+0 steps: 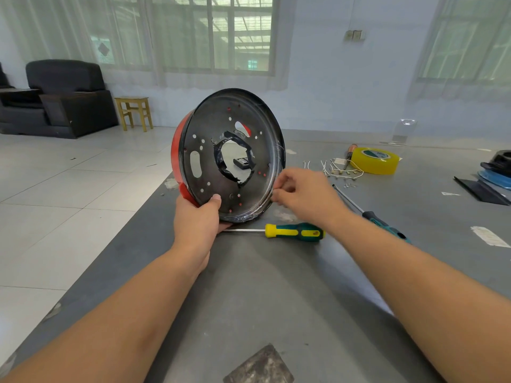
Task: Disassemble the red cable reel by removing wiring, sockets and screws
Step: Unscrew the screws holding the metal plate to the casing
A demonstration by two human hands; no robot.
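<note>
Your left hand [197,217] grips the upright cable reel [228,156]; your right hand [297,189] pinches its rim. If the left grip slackens, the reel could tip onto the worktop [262,299].

red cable reel [193,161] stood on edge on my table, black perforated inner face toward me, torn centre hole

Daylight comes through curtained windows [210,31] in a pale blue wall [345,87]; a black armchair [63,98] and wooden stool [134,111] stand on white floor tiles [55,183].
</note>
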